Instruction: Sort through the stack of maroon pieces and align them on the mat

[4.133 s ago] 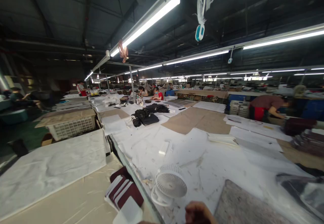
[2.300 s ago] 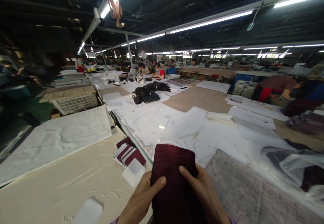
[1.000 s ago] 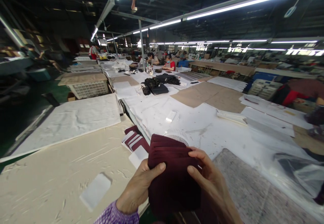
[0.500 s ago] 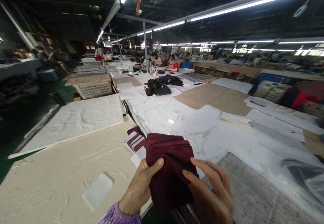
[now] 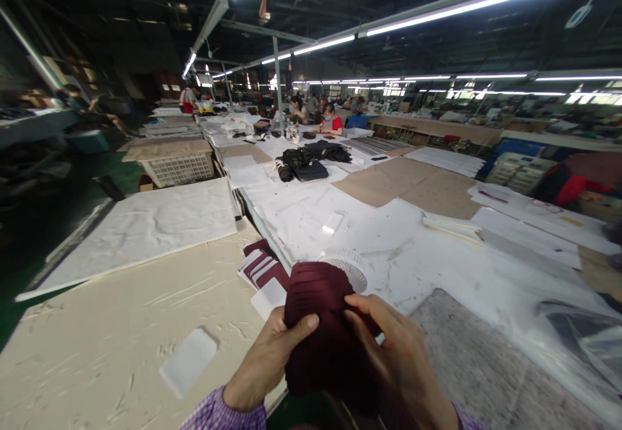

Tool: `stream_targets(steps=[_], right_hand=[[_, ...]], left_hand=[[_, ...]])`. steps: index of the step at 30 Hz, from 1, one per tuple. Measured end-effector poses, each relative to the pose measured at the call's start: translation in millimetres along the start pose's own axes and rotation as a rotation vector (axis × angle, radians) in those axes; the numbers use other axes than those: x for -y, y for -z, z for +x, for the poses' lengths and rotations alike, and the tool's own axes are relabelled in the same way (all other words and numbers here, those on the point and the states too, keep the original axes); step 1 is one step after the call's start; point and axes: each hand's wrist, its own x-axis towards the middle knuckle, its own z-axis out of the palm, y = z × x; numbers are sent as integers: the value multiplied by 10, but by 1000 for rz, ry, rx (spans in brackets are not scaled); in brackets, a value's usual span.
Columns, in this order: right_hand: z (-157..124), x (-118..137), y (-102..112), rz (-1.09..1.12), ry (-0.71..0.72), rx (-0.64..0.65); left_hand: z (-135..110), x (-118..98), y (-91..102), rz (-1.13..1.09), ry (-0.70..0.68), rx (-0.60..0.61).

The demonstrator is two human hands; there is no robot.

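Observation:
A stack of maroon fabric pieces is held up in front of me, its layers fanned along the top edge. My left hand grips its left side, thumb lying across the front and the other fingers hidden behind. On the right side, my right hand pinches the stack's edge between thumb and fingers. Just beyond, maroon pieces with white strips lie on the cream-covered table beside a white card. Partly behind the stack is a round white ribbed object.
Another white card lies on the cream-covered table. A grey felt sheet is at right. Dark folded garments and brown paper lie farther back on the white table. A plastic crate stands left; people work in the distance.
My right hand has moved left and closed its fingers on the stack's edge. The stack has narrowed and curved, uncovering more of the round white object.

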Motion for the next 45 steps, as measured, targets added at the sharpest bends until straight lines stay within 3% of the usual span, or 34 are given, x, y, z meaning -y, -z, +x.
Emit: stream_targets(steps=[4, 7, 10, 14, 16, 20, 22, 25, 27, 33, 37, 41, 45], right_hand=[[13, 16, -6, -34, 37, 42], [32, 15, -41, -107, 27, 6], [62, 10, -19, -109, -152, -69], [17, 26, 163, 80, -356, -194], [-75, 19, 276, 174, -388, -123], [-315, -103, 368, 232, -268, 235], [-393, -185, 330, 228, -218, 242], [-408, -247, 228, 242, -191, 67], [-367, -232, 151, 337, -200, 31], [-241, -72, -65, 729, -520, -39], [-200, 5, -87, 844, -714, 32], [-176, 5, -97, 849, -806, 57], [-178, -17, -131, 784, -800, 62]], left_hand=[[-17, 1, 53, 53, -4, 15], [-33, 14, 48, 6, 7, 13], [-45, 22, 38, -106, 14, -28], [-40, 3, 94, -172, 11, -123], [-31, -26, 145, -167, -9, -152], [-10, -96, 211, -148, -53, -192], [-1, -113, 195, -145, -62, -204], [9, -95, 110, -136, -56, -188], [12, -67, 33, -126, -42, -147], [20, -22, -112, -137, -11, -77], [43, -2, -118, -181, -15, -67], [69, 32, -105, -241, -8, -99], [68, 58, -77, -245, -11, -79]])
